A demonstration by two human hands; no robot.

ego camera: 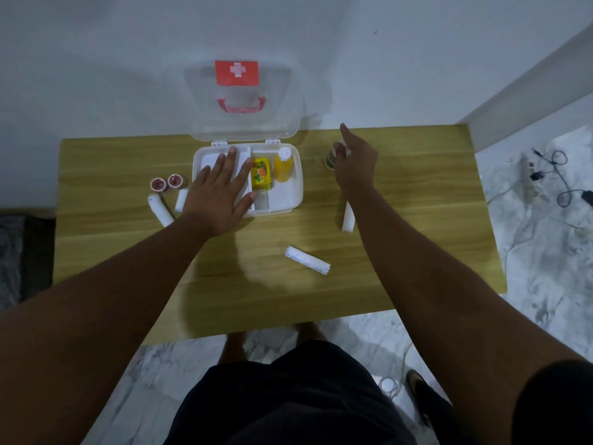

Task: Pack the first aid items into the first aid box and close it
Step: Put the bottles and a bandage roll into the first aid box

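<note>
Nearest, a bandage roll (308, 260) is left before the box (296, 191); the left hand (218, 195), fingers spread, steadies the box; right-hand (356, 165) fingers are curled around a small bottle (330, 160) beside it.

Wooden table (417, 194) carries first aid box (296, 191), bandage rolls (308, 260), tape rolls (158, 184).

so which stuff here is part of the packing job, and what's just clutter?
Job:
first aid box, lid open
yellow packet and orange bottle, already inside
small bottle at the right hand
four white bandage rolls, still on the table
two red tape rolls
left hand over the box

Lying about:
cables on the floor
sandal
</note>
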